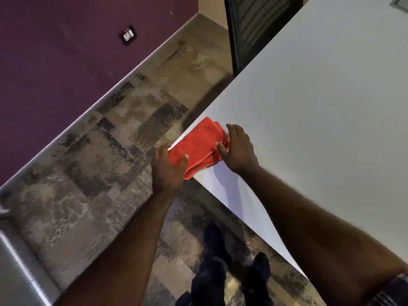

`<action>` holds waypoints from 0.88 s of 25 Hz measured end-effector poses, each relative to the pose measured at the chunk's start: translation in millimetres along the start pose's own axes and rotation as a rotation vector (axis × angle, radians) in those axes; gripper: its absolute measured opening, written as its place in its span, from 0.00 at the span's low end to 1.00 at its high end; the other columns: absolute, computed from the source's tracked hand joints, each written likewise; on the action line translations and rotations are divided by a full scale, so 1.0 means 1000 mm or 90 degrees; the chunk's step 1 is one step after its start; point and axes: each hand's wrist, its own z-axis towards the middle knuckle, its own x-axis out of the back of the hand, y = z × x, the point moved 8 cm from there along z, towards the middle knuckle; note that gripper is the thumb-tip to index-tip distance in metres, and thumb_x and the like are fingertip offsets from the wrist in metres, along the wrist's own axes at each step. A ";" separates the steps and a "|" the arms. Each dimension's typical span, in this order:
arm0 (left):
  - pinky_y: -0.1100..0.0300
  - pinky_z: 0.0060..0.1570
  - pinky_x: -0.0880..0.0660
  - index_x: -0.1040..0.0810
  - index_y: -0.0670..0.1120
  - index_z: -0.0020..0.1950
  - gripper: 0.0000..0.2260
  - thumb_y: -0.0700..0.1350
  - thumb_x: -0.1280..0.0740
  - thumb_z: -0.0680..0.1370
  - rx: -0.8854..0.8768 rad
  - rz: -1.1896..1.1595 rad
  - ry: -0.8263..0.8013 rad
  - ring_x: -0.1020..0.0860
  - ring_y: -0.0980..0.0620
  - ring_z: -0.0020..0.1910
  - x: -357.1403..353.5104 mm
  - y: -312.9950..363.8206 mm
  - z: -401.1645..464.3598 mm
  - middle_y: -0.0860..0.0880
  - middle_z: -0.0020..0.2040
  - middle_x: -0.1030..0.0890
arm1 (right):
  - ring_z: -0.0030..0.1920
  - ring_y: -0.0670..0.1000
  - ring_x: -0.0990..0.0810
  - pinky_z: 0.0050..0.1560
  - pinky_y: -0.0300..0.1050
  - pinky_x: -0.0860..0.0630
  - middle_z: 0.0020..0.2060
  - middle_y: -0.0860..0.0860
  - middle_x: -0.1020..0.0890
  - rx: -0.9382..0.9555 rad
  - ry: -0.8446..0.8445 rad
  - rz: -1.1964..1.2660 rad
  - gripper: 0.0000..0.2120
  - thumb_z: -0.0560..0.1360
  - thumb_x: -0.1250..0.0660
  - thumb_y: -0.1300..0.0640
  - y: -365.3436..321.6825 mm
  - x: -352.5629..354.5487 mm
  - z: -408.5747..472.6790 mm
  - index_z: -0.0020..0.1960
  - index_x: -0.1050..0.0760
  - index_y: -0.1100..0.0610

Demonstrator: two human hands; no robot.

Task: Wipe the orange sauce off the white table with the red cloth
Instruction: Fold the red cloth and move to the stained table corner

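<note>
Head view: folded red cloth point(196, 143) at table point(320, 111) edge, between both hands. Left hand point(166, 171) fingers clamped on near end; right hand point(237, 146) fingers curled onto far end. Soft, light, likely to unfold; best gripped across folded layers. No sauce visible.

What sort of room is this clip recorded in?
Probably an office or meeting room, though that is a guess: a large plain white table, patchy grey carpet tiles, and a purple wall with a socket above the skirting.
</note>
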 end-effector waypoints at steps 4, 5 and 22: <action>0.50 0.64 0.31 0.31 0.37 0.70 0.24 0.47 0.32 0.78 0.106 -0.020 0.005 0.28 0.39 0.66 -0.006 -0.022 0.010 0.37 0.67 0.27 | 0.61 0.60 0.28 0.60 0.54 0.31 0.63 0.60 0.26 -0.053 -0.015 0.001 0.30 0.77 0.40 0.40 0.002 -0.010 0.012 0.69 0.34 0.61; 0.51 0.63 0.32 0.30 0.36 0.69 0.22 0.46 0.33 0.78 0.109 -0.023 0.002 0.27 0.39 0.65 -0.009 -0.025 0.013 0.37 0.66 0.26 | 0.60 0.59 0.28 0.59 0.53 0.31 0.61 0.60 0.26 -0.064 -0.014 0.000 0.29 0.78 0.40 0.40 0.002 -0.012 0.015 0.68 0.33 0.61; 0.50 0.48 0.22 0.24 0.40 0.56 0.11 0.40 0.29 0.76 -0.130 -0.075 -0.024 0.24 0.47 0.49 0.000 0.038 -0.009 0.43 0.53 0.24 | 0.40 0.51 0.30 0.40 0.43 0.40 0.40 0.57 0.22 -0.075 0.101 0.140 0.21 0.74 0.41 0.44 0.004 0.042 -0.034 0.47 0.26 0.63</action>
